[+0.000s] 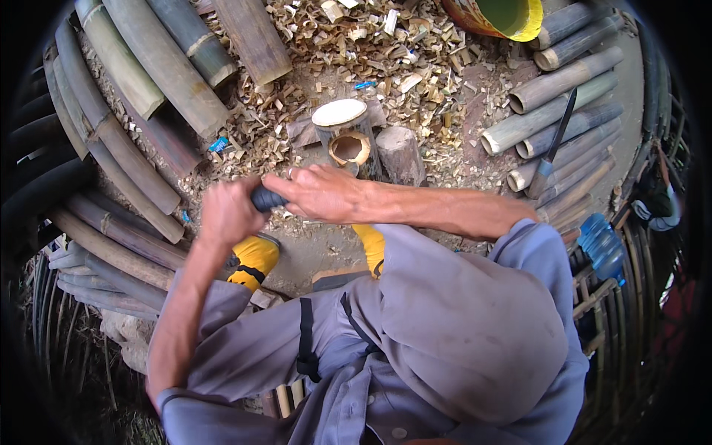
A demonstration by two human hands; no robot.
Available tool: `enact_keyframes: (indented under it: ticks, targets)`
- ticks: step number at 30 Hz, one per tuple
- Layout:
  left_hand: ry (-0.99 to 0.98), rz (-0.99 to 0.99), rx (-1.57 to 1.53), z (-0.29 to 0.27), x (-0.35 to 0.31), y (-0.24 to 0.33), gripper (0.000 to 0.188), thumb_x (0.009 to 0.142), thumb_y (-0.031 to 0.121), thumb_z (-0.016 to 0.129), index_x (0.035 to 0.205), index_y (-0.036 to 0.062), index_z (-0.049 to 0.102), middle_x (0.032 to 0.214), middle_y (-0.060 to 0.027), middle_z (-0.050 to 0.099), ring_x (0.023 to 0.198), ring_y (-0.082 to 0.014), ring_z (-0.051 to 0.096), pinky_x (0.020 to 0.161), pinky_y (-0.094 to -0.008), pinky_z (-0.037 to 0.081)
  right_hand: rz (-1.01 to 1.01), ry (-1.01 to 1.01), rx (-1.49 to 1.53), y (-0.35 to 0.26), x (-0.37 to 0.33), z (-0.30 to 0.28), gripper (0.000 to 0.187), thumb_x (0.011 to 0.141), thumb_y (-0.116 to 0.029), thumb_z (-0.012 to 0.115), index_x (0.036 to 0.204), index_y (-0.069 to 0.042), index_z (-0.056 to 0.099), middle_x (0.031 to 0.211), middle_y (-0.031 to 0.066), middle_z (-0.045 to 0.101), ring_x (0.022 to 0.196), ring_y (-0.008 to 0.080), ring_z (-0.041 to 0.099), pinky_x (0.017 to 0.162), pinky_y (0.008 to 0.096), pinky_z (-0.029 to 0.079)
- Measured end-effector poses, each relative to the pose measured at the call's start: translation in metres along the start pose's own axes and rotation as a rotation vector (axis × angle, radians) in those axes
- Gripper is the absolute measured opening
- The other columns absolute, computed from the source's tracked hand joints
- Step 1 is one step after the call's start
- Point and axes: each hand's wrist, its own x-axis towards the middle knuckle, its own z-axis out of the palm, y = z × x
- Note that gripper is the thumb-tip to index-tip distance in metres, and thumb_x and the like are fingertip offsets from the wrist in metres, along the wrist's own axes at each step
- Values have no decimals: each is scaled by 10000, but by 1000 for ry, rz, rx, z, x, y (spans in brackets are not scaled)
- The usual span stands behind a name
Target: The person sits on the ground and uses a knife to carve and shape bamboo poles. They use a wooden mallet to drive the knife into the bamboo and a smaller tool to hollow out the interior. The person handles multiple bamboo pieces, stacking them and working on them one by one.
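My left hand (231, 211) is closed round a dark grey cylindrical tool handle (268, 198), just left of the middle. My right hand (326, 194) reaches across from the right, its fingers curled at the other end of the same handle. Whatever the handle belongs to is hidden by my hands. Directly beyond my right hand stands a bamboo section with a pale, flat top (340, 113). In front of it a hollow bamboo end (349, 148) shows a dark opening with a rough tan rim. A short wooden log (400, 154) leans close on its right.
Thick bamboo poles (167, 63) lie at the left. Cut bamboo lengths (552, 133) line the right, with a long-bladed knife (561, 133) on them. Wood shavings (356, 44) cover the far ground near a yellow-rimmed bucket (512, 18). A blue plastic bottle (601, 245) is far right.
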Motion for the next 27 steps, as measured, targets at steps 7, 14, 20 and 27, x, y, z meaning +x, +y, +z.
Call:
enact_keyframes:
  ticks: [7,14,20,27]
  targets:
    - [105,-162,-359,122,-51,44,353,642,130,749,961,71,610,773,-175,674,678,-330,676,632,-429,548,-87,-398,-380,2,-24,-4,284,847,-122,523,1125,-83,478,747,154,595,688,308,650,553,447,511]
    - [-25,365,356,-72,37,4,161,626,85,628,775,40,588,700,-127,631,651,-313,653,581,-423,525,99,401,130,-19,9,4,554,753,-95,695,1234,-79,421,859,218,589,775,410,623,670,480,512]
    - [89,-113,-88,37,-28,25,234,599,85,701,817,65,621,729,-147,668,632,-331,665,625,-433,547,21,-197,-151,2,-18,2,447,771,-118,684,1166,-104,476,843,187,619,754,369,654,627,444,531]
    - [53,238,109,-1,1,-10,234,634,88,668,848,60,578,699,-145,637,661,-309,664,606,-414,532,55,187,-36,-8,-11,13,455,784,-127,649,1196,-91,460,999,202,574,976,379,589,780,468,504]
